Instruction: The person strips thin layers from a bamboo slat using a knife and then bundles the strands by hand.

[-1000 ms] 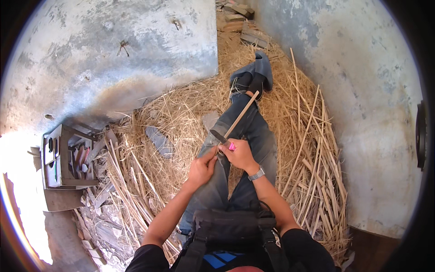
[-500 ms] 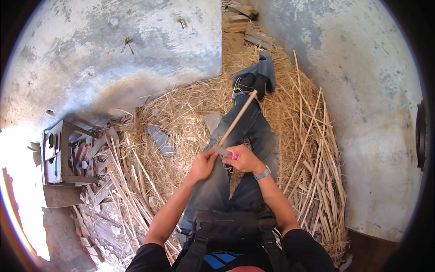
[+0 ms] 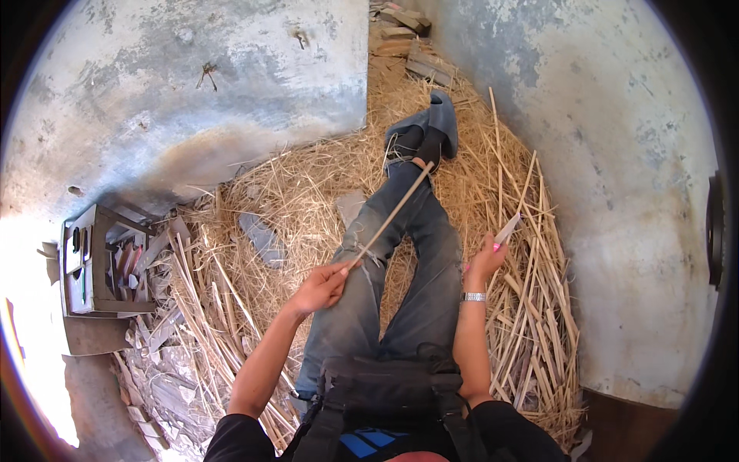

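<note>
Weathered grey-white plaster walls enclose pale dry straw. Over faded blue trousers, the left hand pinches the near end of a slim tan wooden stick, which points toward one o'clock. At three o'clock from that hand, the right hand curls its fingers closed around a pink-handled, grey-bladed knife.

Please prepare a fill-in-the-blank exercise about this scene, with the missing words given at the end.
1. The stick is held in the ____ hand.
2. The knife is held in the ____ hand.
3. What shows of the knife's handle is coloured ____.
4. The watch is on the ____ wrist.

Missing words: left; right; pink; right.
</note>
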